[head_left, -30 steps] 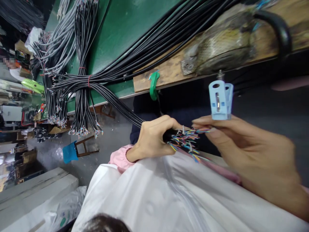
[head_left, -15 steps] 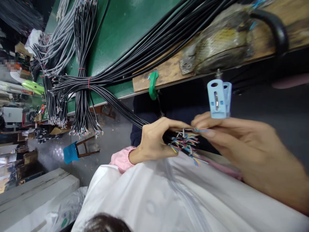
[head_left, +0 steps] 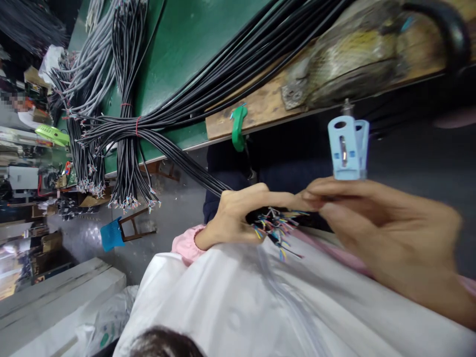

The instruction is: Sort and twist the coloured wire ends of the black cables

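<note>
My left hand [head_left: 238, 214] is wrapped around the end of a bundle of black cables [head_left: 193, 171]. Stripped ends [head_left: 277, 224] fan out past its thumb and forefinger, showing thin wires in blue, yellow, red and white. My right hand [head_left: 375, 223] has its fingers drawn together at the tip of my left forefinger. Whatever sits between those right fingertips, if anything, is hidden. Just above the right hand, a light blue clothespin [head_left: 347, 148] hangs from a metal tip at the wooden board's edge.
Black cables [head_left: 238, 74] tied with a red band cross the green table [head_left: 178, 39]. A wooden board [head_left: 260, 109] along its edge carries a green clip [head_left: 239, 129] and a taped lump [head_left: 345, 59]. A blue stool [head_left: 112, 234] stands on the floor.
My right fingers, earlier pinching thin wire ends, now meet my left fingertip, and no wire shows between them. My left forefinger has stretched out to the right. The view has shifted slightly.
</note>
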### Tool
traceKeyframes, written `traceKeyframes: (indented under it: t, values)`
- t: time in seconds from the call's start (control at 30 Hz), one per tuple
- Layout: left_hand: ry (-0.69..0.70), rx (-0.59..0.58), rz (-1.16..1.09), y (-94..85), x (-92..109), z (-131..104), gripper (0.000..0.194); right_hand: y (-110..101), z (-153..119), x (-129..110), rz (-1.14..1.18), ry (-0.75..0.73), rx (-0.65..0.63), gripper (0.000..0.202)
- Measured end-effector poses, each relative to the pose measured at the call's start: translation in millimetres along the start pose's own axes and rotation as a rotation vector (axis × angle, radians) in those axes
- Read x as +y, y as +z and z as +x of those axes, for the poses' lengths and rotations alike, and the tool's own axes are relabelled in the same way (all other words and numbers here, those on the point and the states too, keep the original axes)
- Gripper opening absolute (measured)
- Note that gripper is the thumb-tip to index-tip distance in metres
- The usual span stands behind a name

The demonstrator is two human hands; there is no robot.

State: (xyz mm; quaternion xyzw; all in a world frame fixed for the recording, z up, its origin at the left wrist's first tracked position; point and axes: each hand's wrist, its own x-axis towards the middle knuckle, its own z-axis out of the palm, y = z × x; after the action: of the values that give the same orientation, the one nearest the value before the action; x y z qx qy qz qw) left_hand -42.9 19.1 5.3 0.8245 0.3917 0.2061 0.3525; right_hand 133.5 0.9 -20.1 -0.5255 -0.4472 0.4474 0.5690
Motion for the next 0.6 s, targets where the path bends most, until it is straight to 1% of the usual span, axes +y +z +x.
traceKeyframes:
  t: [0.07,0.1,0.17,0.2,0.23,0.3,0.37,0.43,0.5,0.6]
  values:
    - [-0.118,0.037,0.038,6.4,-0.6,-0.1,0.042,7.3,-1.7,-0.2,0.049,-0.144,0.03,0.024]
    - [-0.151,0.078,0.034,8.4,-0.3,0.2,0.048,10.7,-0.9,-1.5,0.07,-0.206,0.061,0.02]
    - [-0.159,0.153,-0.016,8.1,2.2,1.3,0.058,15.1,2.9,-4.5,0.024,-0.282,0.13,0.024]
    - [-0.145,0.16,-0.046,5.5,4.2,2.0,0.06,15.7,5.2,-5.5,-0.021,-0.303,0.145,0.028]
    - [-0.127,0.136,-0.069,1.3,6.6,2.7,0.058,15.2,7.6,-6.1,-0.068,-0.323,0.149,0.031]
    - [-0.09,0.033,-0.071,-9.6,11.6,4.1,0.048,12.4,11.3,-5.9,-0.125,-0.355,0.121,0.033]
    - [-0.044,-0.053,-0.036,-19.2,15.2,5.4,0.032,8.6,13.2,-5.9,-0.044,-0.298,0.045,0.035]
    - [-0.022,-0.087,0.002,-23.0,16.4,7.0,0.023,4.9,14.0,-8.1,0.105,-0.169,-0.074,0.04]
    - [-0.022,-0.071,0.043,-19.7,15.7,8.9,0.019,0.6,15.2,-12.1,0.218,-0.006,-0.205,0.046]
    - [-0.009,0.051,0.1,-7.0,14.5,12.1,0.011,-8.3,21.3,-14.7,0.258,0.233,-0.349,0.051]
